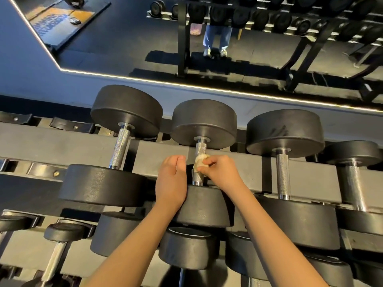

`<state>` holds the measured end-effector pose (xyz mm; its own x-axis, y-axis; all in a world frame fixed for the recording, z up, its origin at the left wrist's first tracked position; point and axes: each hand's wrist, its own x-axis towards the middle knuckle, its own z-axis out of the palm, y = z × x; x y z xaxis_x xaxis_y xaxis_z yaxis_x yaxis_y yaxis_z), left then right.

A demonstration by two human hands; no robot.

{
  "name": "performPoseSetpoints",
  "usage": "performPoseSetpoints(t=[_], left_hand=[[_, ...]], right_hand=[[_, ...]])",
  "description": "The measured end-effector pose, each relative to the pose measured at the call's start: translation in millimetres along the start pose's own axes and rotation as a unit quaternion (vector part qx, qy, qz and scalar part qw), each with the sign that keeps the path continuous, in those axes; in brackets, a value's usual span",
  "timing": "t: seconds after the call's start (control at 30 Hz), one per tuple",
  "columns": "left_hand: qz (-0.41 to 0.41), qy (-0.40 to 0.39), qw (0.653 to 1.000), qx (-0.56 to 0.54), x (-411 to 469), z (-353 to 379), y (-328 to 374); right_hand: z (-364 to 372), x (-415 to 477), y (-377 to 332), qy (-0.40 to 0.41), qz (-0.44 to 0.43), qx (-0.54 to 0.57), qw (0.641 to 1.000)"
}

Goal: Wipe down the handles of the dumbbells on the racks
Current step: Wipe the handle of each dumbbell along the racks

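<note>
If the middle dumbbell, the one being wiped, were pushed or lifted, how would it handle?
Probably heavy: the dumbbell has thick, solid-looking heads. Round heads could roll, but the rack seats them, so a wiping push likely won't shift it. The knurled handle should resist slipping, even through the cloth the right hand pinches.

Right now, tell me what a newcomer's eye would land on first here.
Centre frame, the right hand pinches a small crumpled cream cloth against the knurled chrome handle of the middle black round-headed dumbbell. The left hand sits just left of it, holding nothing. Above, a large wall mirror edged by a glowing light strip reflects more dumbbell racks.
</note>
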<state>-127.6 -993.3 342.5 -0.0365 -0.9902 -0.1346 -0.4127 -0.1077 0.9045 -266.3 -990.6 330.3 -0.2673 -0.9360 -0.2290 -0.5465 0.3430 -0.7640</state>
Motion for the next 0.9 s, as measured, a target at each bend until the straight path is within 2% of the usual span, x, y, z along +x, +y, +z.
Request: performPoseSetpoints(t=[0.13,0.3,0.4,0.57,0.67,0.8,0.9], left_hand=[[0.009,-0.011,1.0,-0.016,0,0,-2],[0.034,0.008,0.999,0.02,2,2,-9],[0.055,0.004,0.998,0.033,3,2,-11],[0.057,0.013,0.997,0.046,1,1,-6],[0.056,0.015,0.996,0.073,2,0,-4],[0.023,-0.065,0.99,0.127,4,-3,2],[0.045,-0.156,0.975,0.149,7,-12,-3]], right_hand=[[5,12,-1,0.058,0.034,0.029,0.997],[5,28,-8,0.126,0.058,0.032,0.99],[3,26,-13,0.106,0.069,0.029,0.992],[7,10,-6,0.029,0.106,-0.026,0.994],[5,16,-9,0.056,0.091,-0.024,0.994],[5,25,-15,0.139,0.077,0.022,0.987],[5,22,-10,0.118,0.07,0.05,0.989]])
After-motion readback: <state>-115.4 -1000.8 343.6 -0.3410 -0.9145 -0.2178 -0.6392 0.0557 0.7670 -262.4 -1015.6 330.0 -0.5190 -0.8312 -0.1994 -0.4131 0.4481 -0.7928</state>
